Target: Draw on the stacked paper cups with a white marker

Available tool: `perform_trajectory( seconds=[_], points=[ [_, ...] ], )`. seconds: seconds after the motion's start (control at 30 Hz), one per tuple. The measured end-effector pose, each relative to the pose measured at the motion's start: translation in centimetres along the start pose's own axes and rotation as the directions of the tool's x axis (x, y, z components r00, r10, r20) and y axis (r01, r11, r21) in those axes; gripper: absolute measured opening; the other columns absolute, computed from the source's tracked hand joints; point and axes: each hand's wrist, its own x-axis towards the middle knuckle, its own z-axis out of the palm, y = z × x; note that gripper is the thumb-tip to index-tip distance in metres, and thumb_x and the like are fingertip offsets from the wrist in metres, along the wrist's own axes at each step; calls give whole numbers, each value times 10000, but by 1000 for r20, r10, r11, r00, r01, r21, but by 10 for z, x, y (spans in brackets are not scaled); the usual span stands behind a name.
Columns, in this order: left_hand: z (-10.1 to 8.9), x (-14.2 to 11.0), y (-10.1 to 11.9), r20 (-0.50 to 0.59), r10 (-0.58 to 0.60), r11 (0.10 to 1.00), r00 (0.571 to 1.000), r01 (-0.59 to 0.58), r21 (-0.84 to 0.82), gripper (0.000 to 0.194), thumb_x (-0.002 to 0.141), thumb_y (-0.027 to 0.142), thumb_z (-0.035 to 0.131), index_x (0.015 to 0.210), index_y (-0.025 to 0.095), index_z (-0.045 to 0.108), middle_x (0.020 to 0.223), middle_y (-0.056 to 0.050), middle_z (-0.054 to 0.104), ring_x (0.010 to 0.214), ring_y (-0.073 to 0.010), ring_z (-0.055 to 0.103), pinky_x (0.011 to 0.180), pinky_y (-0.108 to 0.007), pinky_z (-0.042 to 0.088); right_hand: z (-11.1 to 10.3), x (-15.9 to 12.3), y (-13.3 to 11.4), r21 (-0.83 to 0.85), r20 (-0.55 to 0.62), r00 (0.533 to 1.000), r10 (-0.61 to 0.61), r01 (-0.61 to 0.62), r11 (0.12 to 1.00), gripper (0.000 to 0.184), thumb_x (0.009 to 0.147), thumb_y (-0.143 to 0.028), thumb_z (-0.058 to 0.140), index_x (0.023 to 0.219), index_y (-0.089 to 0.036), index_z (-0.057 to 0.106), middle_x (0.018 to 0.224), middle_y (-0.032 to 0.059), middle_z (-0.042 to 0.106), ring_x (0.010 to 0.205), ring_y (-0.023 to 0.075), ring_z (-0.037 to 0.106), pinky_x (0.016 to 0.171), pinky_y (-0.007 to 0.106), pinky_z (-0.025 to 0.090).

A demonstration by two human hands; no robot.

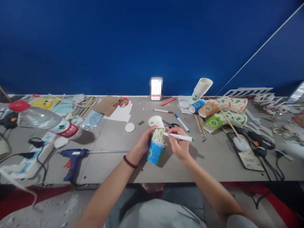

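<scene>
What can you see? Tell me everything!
Held cups: two or more, blue and green-white, middle
Held marker: one, white and green, right hand
Loose markers: at least two, white with brown or blue, middle
Scissors: one, dark, middle
Disc: one, white, left of cups
Cup stack: one, white, back right
Decorated cups: several, blue, orange, green, right
Bottle: one, clear, left
Glue gun: one, blue, left
Upright screen: one, mostly white, back
Power strip: one, white and blue, left
Cardboard: brown, back left
Table: one, grey, below
Wall: blue, back
Other clutter: uncounted, mixed, both ends
Left hand: one, on held cups
Right hand: one, on held marker
</scene>
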Motion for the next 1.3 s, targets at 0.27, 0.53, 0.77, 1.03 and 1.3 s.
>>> perform_trajectory(
  seconds=[0.27,0.53,0.77,1.03,1.3],
  points=[
    [-3,2,-2,18,1,1000,1000,-1,0,328,785,333,693,1030,115,688,906,-110,742,824,-255,703,800,-368,541,0,2,-3,83,7,998,64,-64,994,52,801,-200,604,767,-223,636,714,0,613,709,175,609,980,493,522],
    [-2,0,0,15,-60,998,998,60,3,337,819,353,658,1029,94,697,886,-129,744,830,-266,701,793,-378,540,1,4,1,265,-61,984,167,-145,953,56,829,-252,593,784,-231,618,682,-25,566,623,146,564,1004,517,505],
    [-3,3,-1,45,-43,999,998,44,-30,365,820,399,639,1032,104,679,887,-120,736,837,-262,693,798,-376,535,2,3,1,254,-74,984,162,-139,957,56,848,-261,610,817,-221,632,730,-22,583,657,140,595,989,499,510],
    [-2,5,2,64,-37,996,997,42,-80,327,801,316,572,999,78,676,882,-132,734,866,-274,693,854,-389,511,2,5,-3,216,-85,976,199,-177,960,71,840,-296,619,822,-228,615,673,-21,601,713,180,654,978,494,509],
    [-1,5,-1,101,-31,998,994,37,-60,334,791,314,656,1053,108,659,873,-105,736,859,-270,699,837,-387,518,2,4,-3,121,-80,985,155,-145,982,99,845,-322,614,810,-230,617,729,8,618,775,205,663,929,459,527]
  ],
)
